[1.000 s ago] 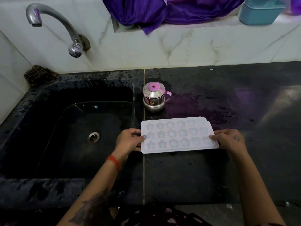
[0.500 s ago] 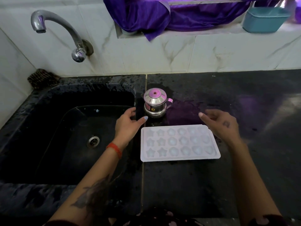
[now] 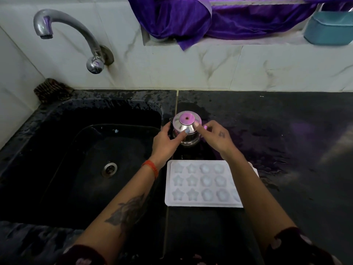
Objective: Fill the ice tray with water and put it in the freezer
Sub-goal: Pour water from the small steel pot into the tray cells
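Left hand (image 3: 165, 142): cupped round the left side of the small steel pot (image 3: 186, 129), thumb on its lid, gripping.
Right hand (image 3: 216, 137): pinching the pot's right side, fingertips at the pink handle.
Pot: upright on the counter (image 3: 286, 131), just beside the sink's (image 3: 57, 150) right rim.
Ice tray (image 3: 202, 183): flat near the counter's front edge, released, partly under the right forearm.
Tap (image 3: 72, 35): over the sink's back-left.
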